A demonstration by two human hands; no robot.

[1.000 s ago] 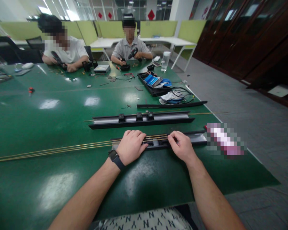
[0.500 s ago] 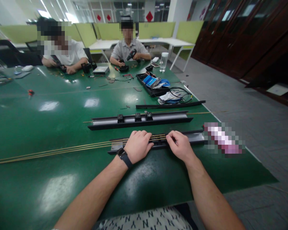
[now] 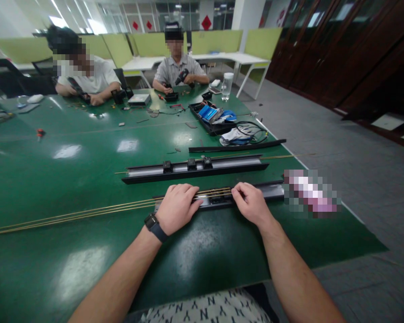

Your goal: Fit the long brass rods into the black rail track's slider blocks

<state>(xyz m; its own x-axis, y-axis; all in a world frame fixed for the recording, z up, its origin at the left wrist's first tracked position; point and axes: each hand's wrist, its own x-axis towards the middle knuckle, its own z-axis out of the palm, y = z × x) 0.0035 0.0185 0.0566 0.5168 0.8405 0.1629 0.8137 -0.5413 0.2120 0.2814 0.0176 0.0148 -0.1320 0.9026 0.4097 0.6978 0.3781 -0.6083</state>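
Note:
Thin brass rods (image 3: 87,212) come in from the left edge and run above a black channel (image 3: 272,191) with a pale inner floor. My left hand (image 3: 177,205), with a dark watch at the wrist, lies over the rods at the channel's left part. Its fingers curve over the far side, and the thumb is on the near side. Farther right, my right hand (image 3: 251,202) pinches at the rods' right ends with thumb and forefinger; the exact contact is hidden. Between my hands a black block (image 3: 217,197) sits in the channel under the rods.
Beyond lies a second black channel (image 3: 195,172) with black blocks and a rod. A black strip (image 3: 237,146), gloves (image 3: 239,134) and a black tray (image 3: 197,110) are farther back. A blurred pink item (image 3: 311,193) lies right. Two people sit across the green table (image 3: 70,175).
My left hand has slid left along the rods, baring more of them and the block. My right hand stays at the rods' ends. The view has shifted slightly.

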